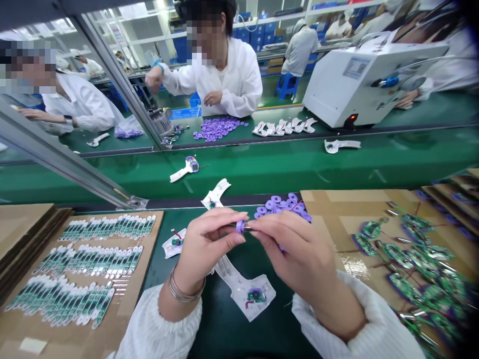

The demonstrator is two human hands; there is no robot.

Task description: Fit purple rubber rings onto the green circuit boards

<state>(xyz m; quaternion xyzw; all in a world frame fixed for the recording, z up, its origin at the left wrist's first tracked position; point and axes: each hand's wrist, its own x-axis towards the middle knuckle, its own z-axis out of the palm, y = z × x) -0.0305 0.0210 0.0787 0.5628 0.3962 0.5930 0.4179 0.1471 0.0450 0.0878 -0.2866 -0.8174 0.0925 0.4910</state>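
In front of me my left hand (213, 239) pinches a small purple ring (240, 227) between thumb and fingers. My right hand (295, 244) is closed on a thin metal part (247, 229) that meets the ring; its far end is hidden by the fingers. Below both hands lies a white plastic shell (258, 299) with a small green circuit board and red wire inside. Two more white shells, one near the left wrist (168, 249) and one beyond the hands (218, 192), also hold boards. A heap of purple rings (279, 204) sits just behind my right hand.
Cardboard at left bears rows of narrow circuit boards (90, 259). Loose boards with metal tubes (407, 259) cover cardboard at right. Ahead runs a green conveyor belt (262, 167) with a white-handled device (187, 167). A co-worker (232, 75) and a white machine (348, 85) are beyond.
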